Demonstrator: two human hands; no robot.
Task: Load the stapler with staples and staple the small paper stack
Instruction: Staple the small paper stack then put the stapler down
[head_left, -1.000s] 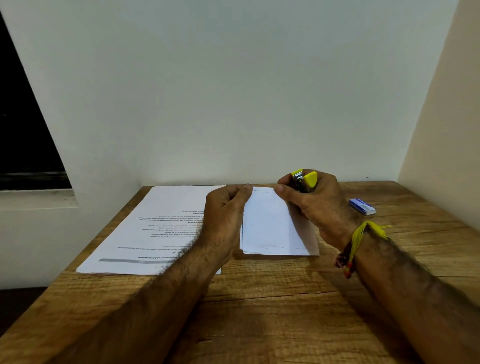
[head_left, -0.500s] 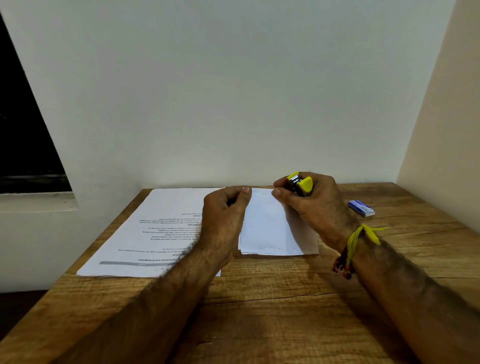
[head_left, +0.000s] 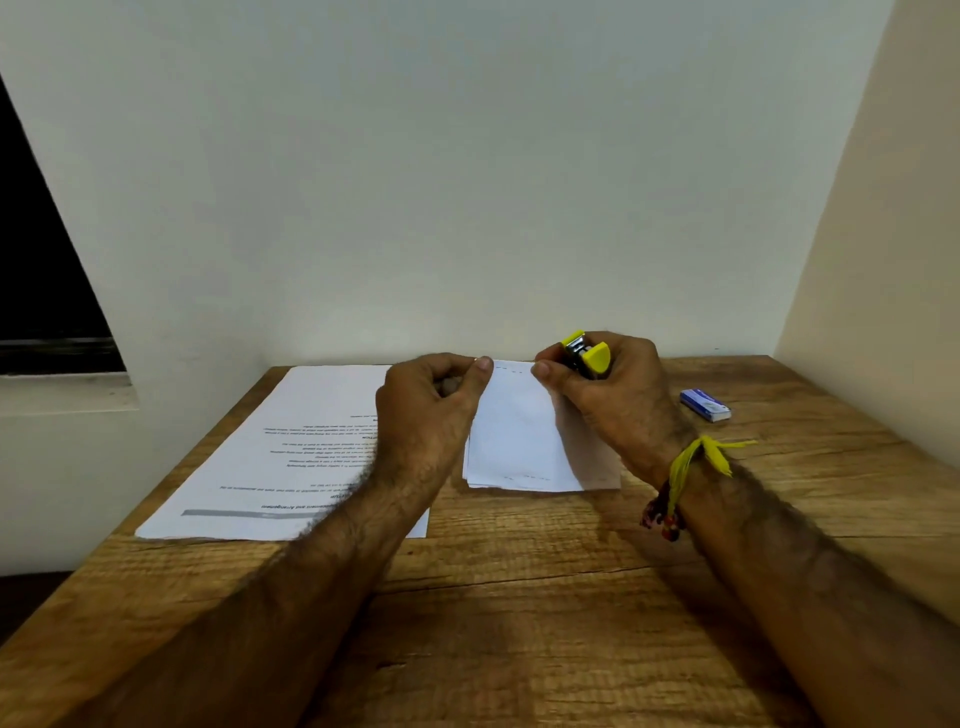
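Right hand (head_left: 618, 400) is wrapped around the yellow stapler (head_left: 584, 356), fingers curled tight about its body, with the yellow ends and the metal middle poking out above the knuckles. The stapler sits up off the tabletop (head_left: 519, 597), over the far right corner of the small paper stack (head_left: 519, 441), and the thumb tip reaches toward that far edge; whether it touches the paper I cannot tell.

Left hand (head_left: 431, 410) is loosely fisted, fingers folded in, thumb and forefinger pinched together right at the far left corner of the same stack. It looks to be gripping that corner, though the contact itself is hidden behind the knuckles. The stack lies flat between the two hands, near edge a little fanned, tiny dark marks along its far and near edges.

To the left, partly under the left forearm, a larger printed sheet (head_left: 291, 457) lies flat on the wood, text upside down from here. Off to the right, well apart from the hands, a small blue staple box (head_left: 705, 405) rests on the tabletop. A yellow thread band (head_left: 691, 462) with beads circles the right wrist.
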